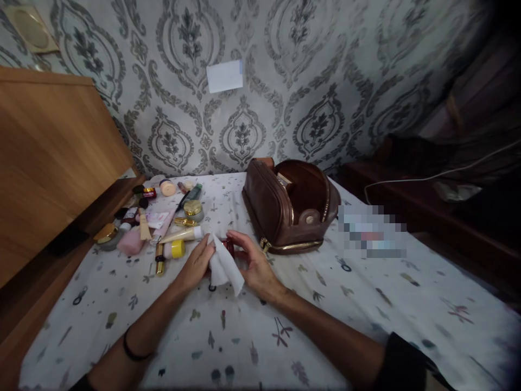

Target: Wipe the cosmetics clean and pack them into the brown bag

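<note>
Nearest the camera, the left forearm (163,309), with a black band (129,347) round it, and the right forearm (325,326) slant inward over a printed cloth (179,347). At the far left is a wooden cabinet (52,157). Beside it cosmetics lie close together: a gold-lidded jar (106,234), a pink item (131,240), a pale tube (181,235) with a white cap and a yellow-capped bottle (176,248), perhaps grouped there to leave the hands room. Next comes the left hand (197,263), fingers curled and closed on a white tissue (223,266), which drapes over a dark red container (229,247) between the hands, left of the bag. The tissue's long axis slopes down to the right, its loose corner pointing toward the person. Most of the container is covered, so which way it points, and its long axis, I cannot tell. The right hand (256,266) is half open, fingertips at the container's right side, probably to steady it; how firmly it grips is unclear. Further right stands a brown bag (260,201), unzipped, its mouth gaping, perhaps placed within easy reach. Beyond it is a pixelated patch (370,231).
</note>
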Demonstrator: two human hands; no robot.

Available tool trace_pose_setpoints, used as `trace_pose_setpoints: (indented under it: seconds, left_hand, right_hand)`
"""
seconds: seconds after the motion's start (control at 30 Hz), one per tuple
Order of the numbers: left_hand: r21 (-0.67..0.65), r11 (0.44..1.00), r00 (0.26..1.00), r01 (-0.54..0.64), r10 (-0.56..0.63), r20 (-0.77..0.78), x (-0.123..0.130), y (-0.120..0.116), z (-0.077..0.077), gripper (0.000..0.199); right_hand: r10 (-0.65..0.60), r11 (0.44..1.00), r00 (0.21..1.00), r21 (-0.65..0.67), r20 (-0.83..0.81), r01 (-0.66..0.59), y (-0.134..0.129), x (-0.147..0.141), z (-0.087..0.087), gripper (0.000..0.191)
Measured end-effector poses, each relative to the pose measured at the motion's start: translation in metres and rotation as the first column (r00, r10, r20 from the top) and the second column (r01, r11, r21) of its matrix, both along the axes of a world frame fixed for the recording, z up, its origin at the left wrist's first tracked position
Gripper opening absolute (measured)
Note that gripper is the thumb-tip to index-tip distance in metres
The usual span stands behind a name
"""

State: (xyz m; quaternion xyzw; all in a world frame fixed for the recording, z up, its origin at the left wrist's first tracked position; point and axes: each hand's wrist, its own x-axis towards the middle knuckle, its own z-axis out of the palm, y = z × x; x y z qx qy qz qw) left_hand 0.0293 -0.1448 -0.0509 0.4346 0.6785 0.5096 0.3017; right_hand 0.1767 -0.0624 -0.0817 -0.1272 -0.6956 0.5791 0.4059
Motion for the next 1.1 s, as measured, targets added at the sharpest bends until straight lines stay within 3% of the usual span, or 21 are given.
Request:
trace_pose_setpoints:
  seconds: [0.1,0.2,0.3,0.47,0.73,0.93,1.1]
  left_hand:
    - [0.034,0.998,0.993,0.048,-0.051,0.106,0.0063,0.0004,0.0032,0.048]
    - [0.041,0.999,0.981,0.032,-0.039,0.188,0.0105,-0.0004,0.0013,0.037]
    - [0.129,0.991,0.998,0.020,-0.029,0.064,0.0105,-0.0020,-0.0020,0.026]
    - [0.250,0.965,0.989,0.079,-0.044,-0.144,0.0078,-0.0057,-0.0042,0.023]
    - [0.267,0.957,0.974,0.113,-0.053,-0.221,0.0113,-0.0071,-0.0022,0.021]
    - [0.194,0.980,0.986,0.043,-0.010,-0.167,0.0107,-0.0052,0.0011,0.024]
    - [0.127,0.992,0.997,-0.007,0.018,-0.079,0.0099,-0.0025,0.0041,0.033]
  right_hand:
    - [0.027,1.000,1.000,-0.015,0.006,-0.027,-0.0008,-0.0004,-0.0007,0.070]
    - [0.064,0.986,0.998,-0.152,0.011,-0.062,0.0007,-0.0017,-0.0039,0.079]
    - [0.062,0.967,0.996,-0.252,0.062,-0.044,0.0025,-0.0028,-0.0054,0.071]
    - [0.061,0.973,0.989,-0.230,0.134,-0.029,0.0018,-0.0009,0.0009,0.058]
    - [0.086,0.956,0.993,-0.288,0.077,-0.060,0.0006,-0.0008,0.0033,0.058]
    - [0.061,0.967,0.998,-0.248,0.030,-0.052,-0.0017,-0.0028,0.0022,0.061]
    - [-0.004,1.000,1.000,-0.018,0.017,0.004,-0.0024,0.0000,0.0006,0.062]
